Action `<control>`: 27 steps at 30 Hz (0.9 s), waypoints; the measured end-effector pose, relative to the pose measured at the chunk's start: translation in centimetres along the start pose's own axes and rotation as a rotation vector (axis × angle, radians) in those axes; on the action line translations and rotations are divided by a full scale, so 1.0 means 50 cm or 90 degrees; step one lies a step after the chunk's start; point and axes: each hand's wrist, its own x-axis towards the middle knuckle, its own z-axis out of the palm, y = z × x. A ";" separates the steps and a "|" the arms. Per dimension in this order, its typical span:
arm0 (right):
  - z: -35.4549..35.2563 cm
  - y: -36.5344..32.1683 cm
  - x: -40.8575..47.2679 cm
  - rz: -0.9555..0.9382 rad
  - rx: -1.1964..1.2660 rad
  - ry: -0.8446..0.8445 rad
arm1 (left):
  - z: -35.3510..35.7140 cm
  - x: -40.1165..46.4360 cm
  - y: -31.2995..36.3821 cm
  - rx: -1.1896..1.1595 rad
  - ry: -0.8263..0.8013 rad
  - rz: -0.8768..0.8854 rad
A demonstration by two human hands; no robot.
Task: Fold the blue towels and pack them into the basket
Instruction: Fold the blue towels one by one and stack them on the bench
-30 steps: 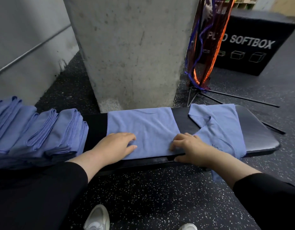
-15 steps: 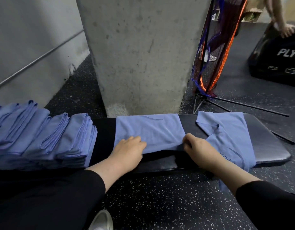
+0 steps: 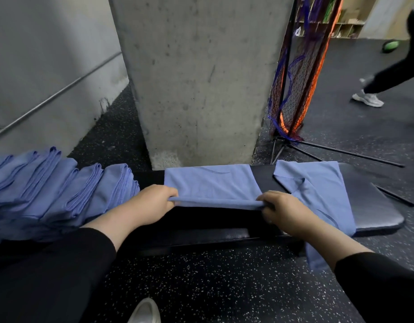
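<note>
I'm seeing both hands, left (image 3: pixel 152 203) and right (image 3: pixel 284 209), now pinching the towel's (image 3: pixel 212 184) near edge, lifting it off the bench (image 3: pixel 376 206) for another fold.

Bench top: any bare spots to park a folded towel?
Bare bench pad right of the unfolded towel; narrow strip between it and the held towel; near edge under both hands. Left end is crowded by the folded stack.
</note>
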 end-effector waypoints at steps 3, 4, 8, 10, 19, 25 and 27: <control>-0.024 -0.015 -0.012 0.042 0.029 -0.015 | -0.014 -0.013 -0.010 -0.020 -0.055 0.016; -0.031 -0.018 -0.016 0.053 0.033 -0.026 | -0.017 -0.018 -0.013 -0.021 -0.076 0.018; -0.054 -0.025 -0.028 0.074 0.068 -0.103 | -0.032 -0.043 -0.017 -0.036 -0.162 0.031; -0.059 -0.024 -0.029 0.086 0.086 -0.124 | -0.040 -0.054 -0.020 -0.070 -0.195 0.025; -0.028 -0.030 0.031 0.154 0.081 0.007 | -0.019 -0.006 -0.016 -0.160 0.072 -0.078; 0.013 -0.021 0.101 0.201 0.013 0.022 | 0.026 0.060 -0.015 -0.152 0.111 -0.154; 0.020 -0.015 0.121 0.211 -0.005 0.033 | 0.040 0.081 -0.024 -0.114 0.091 -0.164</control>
